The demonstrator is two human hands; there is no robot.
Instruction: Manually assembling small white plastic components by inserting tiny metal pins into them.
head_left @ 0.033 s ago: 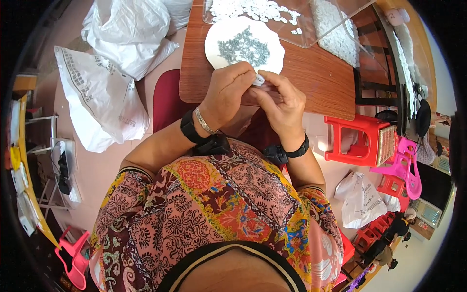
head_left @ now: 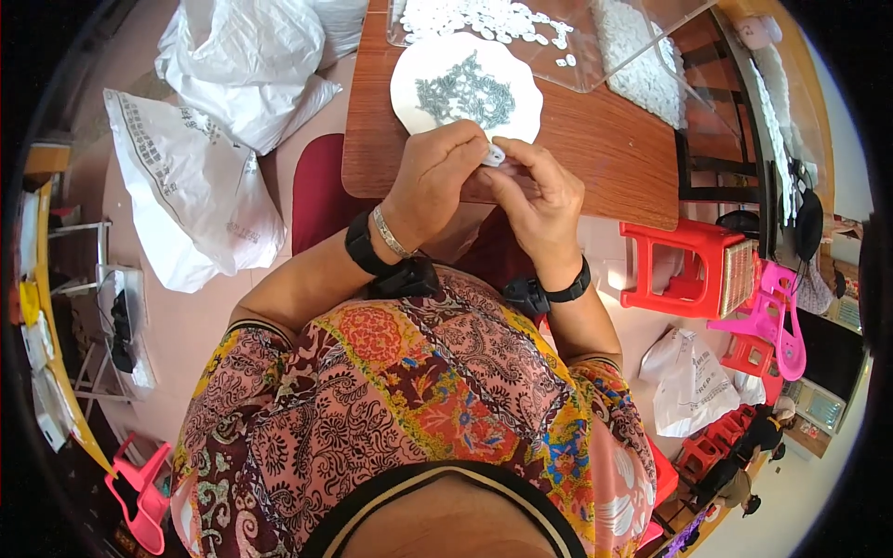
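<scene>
A small white oval plastic piece [head_left: 495, 156] is pinched between my two hands, just in front of the plate. My left hand [head_left: 434, 172] has its fingers closed at the piece's left side. From the other side, the thumb and fingertips of my right hand [head_left: 541, 197] grip it. Beyond my hands lies a white wavy-edged plate [head_left: 406, 104], bearing a pile of small grey pieces [head_left: 465, 93], perhaps screws. Several loose white oval pieces [head_left: 484, 17] are in a clear tray behind the plate. My fingers hide part of the held piece.
The brown wooden table [head_left: 614, 158] ends close to my lap. A clear-walled box [head_left: 642, 60] full of white pieces is at the far right. White sacks [head_left: 200, 177] rest on the floor to the left. A red stool [head_left: 674, 270] is at the right.
</scene>
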